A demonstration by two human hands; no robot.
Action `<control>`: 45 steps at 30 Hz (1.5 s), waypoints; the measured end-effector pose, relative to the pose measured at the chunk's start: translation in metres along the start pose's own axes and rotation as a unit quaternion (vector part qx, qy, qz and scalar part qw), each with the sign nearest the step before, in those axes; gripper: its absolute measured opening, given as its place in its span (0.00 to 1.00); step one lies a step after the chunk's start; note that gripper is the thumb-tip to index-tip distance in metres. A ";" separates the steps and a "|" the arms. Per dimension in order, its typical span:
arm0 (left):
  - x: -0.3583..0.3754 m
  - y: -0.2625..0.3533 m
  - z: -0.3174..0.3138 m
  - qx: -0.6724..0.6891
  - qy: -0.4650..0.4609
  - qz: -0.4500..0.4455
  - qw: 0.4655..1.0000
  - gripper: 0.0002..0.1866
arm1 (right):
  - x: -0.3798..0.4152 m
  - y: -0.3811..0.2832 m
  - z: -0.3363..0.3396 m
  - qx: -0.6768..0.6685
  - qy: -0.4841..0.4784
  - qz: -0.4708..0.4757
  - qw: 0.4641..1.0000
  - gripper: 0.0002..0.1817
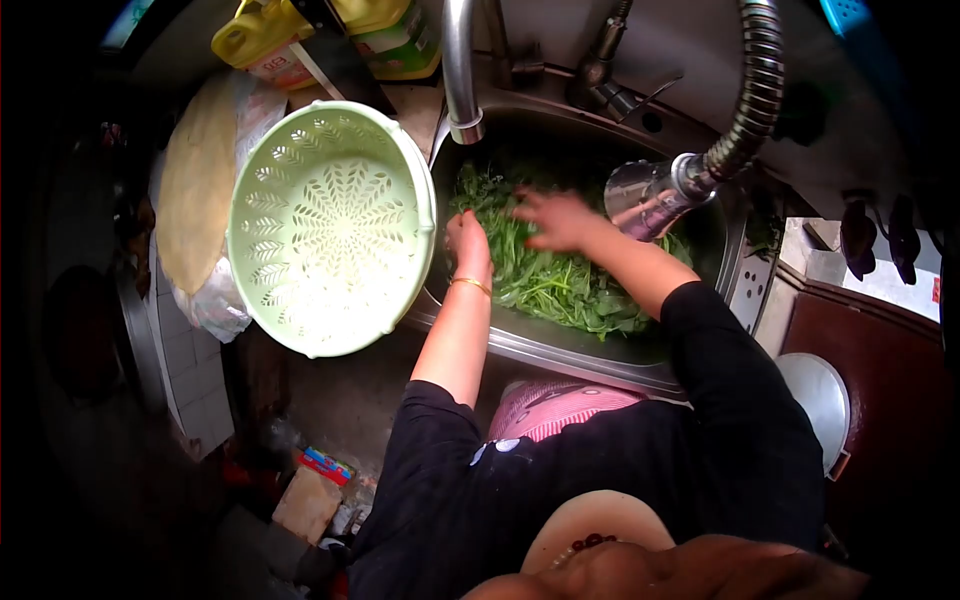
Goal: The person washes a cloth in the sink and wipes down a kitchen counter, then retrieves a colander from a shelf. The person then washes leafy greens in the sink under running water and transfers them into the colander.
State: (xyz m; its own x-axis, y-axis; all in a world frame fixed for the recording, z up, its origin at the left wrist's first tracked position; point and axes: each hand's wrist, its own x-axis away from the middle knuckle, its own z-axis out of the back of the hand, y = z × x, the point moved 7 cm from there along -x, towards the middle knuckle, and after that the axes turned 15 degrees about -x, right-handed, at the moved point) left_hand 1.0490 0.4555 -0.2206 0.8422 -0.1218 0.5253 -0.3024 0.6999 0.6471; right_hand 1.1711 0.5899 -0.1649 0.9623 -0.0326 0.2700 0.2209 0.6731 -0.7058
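Observation:
A heap of leafy greens (555, 290) lies in the metal sink (500, 345). At the left side of this heap is my left hand (468, 245), its fingers curled together against the leaves. Whatever it may hold is hidden. My right hand (560, 220) is over the middle of the greens, blurred by motion, with fingers stretched and apart. Left of my left hand, a pale green colander (345, 230) with leaf-shaped holes stands tilted on the counter side, its inside bare.
A faucet spout (462, 90) hangs over the sink's back left. The spring hose sprayer (655, 195) reaches down close to my right forearm. Yellow jugs (385, 35) stand behind the colander. A round tan board (195, 185) is at its left. A metal lid (815, 405) sits right.

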 end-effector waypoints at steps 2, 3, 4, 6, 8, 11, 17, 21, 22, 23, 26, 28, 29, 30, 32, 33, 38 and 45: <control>0.003 0.001 0.004 -0.037 0.048 -0.023 0.998 0.21 | -0.003 0.046 -0.004 -0.038 0.134 -0.162 0.977 0.37; 0.004 -0.002 -0.001 -0.013 0.029 -0.013 0.999 0.22 | -0.001 0.063 -0.010 -0.048 0.198 -0.223 0.953 0.37; 0.003 -0.002 -0.005 0.015 0.012 -0.005 1.000 0.22 | 0.002 0.038 -0.014 -0.002 0.177 -0.220 0.959 0.37; 0.016 0.008 -0.007 0.029 -0.041 0.005 0.999 0.27 | 0.015 -0.006 -0.034 0.113 0.128 -0.111 0.979 0.35; 0.014 0.004 -0.006 -0.010 -0.012 0.015 1.000 0.30 | 0.020 0.013 -0.018 0.041 0.036 -0.042 0.998 0.34; 0.019 0.010 -0.002 -0.029 -0.033 0.016 0.999 0.34 | 0.019 0.037 0.007 -0.047 0.043 -0.175 0.982 0.33; 0.009 -0.005 -0.025 0.085 -0.117 -0.003 0.989 0.33 | 0.033 -0.034 -0.034 -0.035 -0.027 -0.030 0.999 0.30; -0.008 -0.020 -0.036 0.153 -0.096 -0.012 0.983 0.30 | 0.030 -0.028 0.052 -0.032 0.110 -0.069 0.991 0.16; -0.003 -0.015 -0.031 0.111 -0.093 0.005 0.989 0.29 | 0.031 -0.029 0.067 -0.034 0.141 -0.056 0.988 0.16; 0.000 -0.011 -0.027 0.092 -0.098 0.000 0.991 0.30 | 0.033 -0.028 0.078 -0.036 0.171 -0.044 0.984 0.16; -0.010 -0.022 -0.038 0.124 -0.111 -0.008 0.986 0.30 | 0.054 -0.047 0.082 -0.224 0.175 0.024 0.958 0.26; -0.009 -0.021 -0.037 0.107 -0.122 0.001 0.987 0.31 | 0.076 -0.091 0.082 -0.489 0.109 0.019 0.865 0.33; -0.006 -0.018 -0.037 0.097 -0.128 0.004 0.987 0.31 | 0.084 -0.121 0.084 -0.638 0.051 -0.009 0.768 0.38; 0.014 0.000 -0.028 0.111 -0.145 0.016 0.983 0.30 | 0.087 -0.142 0.091 -0.721 0.052 0.055 0.689 0.40; -0.003 -0.013 -0.034 0.056 -0.151 -0.010 0.987 0.30 | 0.091 -0.167 0.111 -0.839 0.049 0.176 0.513 0.44; 0.006 -0.006 -0.028 0.066 -0.125 -0.007 0.990 0.30 | 0.093 -0.174 0.121 -0.849 0.066 0.202 0.484 0.43; 0.023 0.010 -0.021 0.114 -0.134 0.006 0.984 0.32 | 0.114 -0.172 0.133 -0.896 0.150 0.236 0.345 0.34; 0.005 -0.008 -0.030 0.125 -0.141 0.012 0.982 0.33 | 0.159 -0.136 0.167 -0.893 0.218 0.236 0.314 0.16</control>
State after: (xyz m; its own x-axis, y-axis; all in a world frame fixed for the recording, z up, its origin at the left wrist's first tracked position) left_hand 1.0690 0.4701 -0.2398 0.6867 -0.3220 0.6517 -0.4505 0.5151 0.7292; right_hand 1.2672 0.6167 0.0831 0.7988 -0.6012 0.0191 -0.6013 -0.7972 0.0538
